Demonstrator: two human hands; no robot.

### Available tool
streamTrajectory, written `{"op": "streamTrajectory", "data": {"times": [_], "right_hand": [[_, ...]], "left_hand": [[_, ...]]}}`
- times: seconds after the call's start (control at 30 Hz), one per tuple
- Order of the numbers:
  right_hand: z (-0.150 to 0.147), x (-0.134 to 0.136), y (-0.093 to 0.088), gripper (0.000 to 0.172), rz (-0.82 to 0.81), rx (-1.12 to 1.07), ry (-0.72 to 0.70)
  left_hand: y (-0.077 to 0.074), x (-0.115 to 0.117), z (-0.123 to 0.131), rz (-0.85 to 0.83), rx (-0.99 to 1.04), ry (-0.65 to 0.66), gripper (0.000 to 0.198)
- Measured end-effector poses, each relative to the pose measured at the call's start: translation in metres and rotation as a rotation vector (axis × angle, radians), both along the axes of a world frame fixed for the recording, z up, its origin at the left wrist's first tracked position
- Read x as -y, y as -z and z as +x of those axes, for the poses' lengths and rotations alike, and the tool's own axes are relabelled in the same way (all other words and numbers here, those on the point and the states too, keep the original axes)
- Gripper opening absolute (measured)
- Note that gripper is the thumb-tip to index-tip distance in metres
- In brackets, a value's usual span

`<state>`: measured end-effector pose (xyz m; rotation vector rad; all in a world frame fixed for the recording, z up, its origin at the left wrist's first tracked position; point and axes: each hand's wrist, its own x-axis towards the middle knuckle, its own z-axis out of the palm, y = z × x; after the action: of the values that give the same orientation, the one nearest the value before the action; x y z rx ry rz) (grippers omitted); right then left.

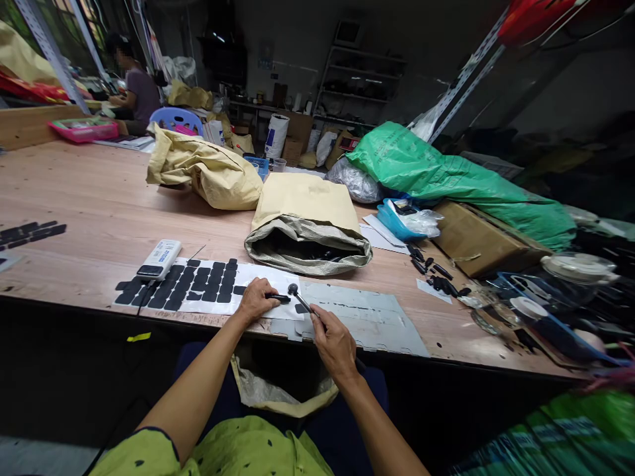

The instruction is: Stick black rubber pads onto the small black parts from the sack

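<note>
My left hand (256, 301) is closed on a slim black piece (279, 297) just above the front edge of the table. In my right hand (334, 344) is a thin metal-shafted tool (302, 301) with a round dark head. That head is close to the tip of the black piece; I cannot tell whether they touch. Beneath my hands lie a white sheet (251, 272) and a grey flat board (367, 311). Several rows of dark rounded patches (198, 283) cover the white sheet to the left of my left hand.
A white box-shaped device (159, 260) sits left, its cord hanging down. An open paper sack (307, 205) lies ahead, another sack (208, 165) behind it. Loose black pieces (441, 283) and a cardboard box (483, 238) are right. An open bag (312, 403) rests on my lap.
</note>
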<state>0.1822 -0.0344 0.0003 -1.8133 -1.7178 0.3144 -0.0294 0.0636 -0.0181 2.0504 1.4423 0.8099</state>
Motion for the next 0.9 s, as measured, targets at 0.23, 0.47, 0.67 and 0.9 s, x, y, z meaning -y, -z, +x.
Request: {"op": "streamTrajectory", "data": {"times": [0.23, 0.47, 0.67, 0.9], "right_hand": [[0.028, -0.048, 0.006, 0.027, 0.061, 0.243, 0.099], [0.036, -0.064, 0.027, 0.023, 0.147, 0.442, 0.119], [0.034, -0.064, 0.027, 0.022, 0.144, 0.466, 0.122], [0.033, -0.065, 0.027, 0.021, 0.126, 0.484, 0.134]], "left_hand": [[-0.011, 0.006, 0.002, 0.012, -0.03, 0.0, 0.012], [-0.015, 0.009, 0.003, 0.032, -0.081, 0.018, 0.013], [-0.014, 0.008, 0.003, 0.075, -0.096, 0.057, 0.014], [-0.018, 0.095, 0.018, 0.08, -0.02, 0.286, 0.021]]}}
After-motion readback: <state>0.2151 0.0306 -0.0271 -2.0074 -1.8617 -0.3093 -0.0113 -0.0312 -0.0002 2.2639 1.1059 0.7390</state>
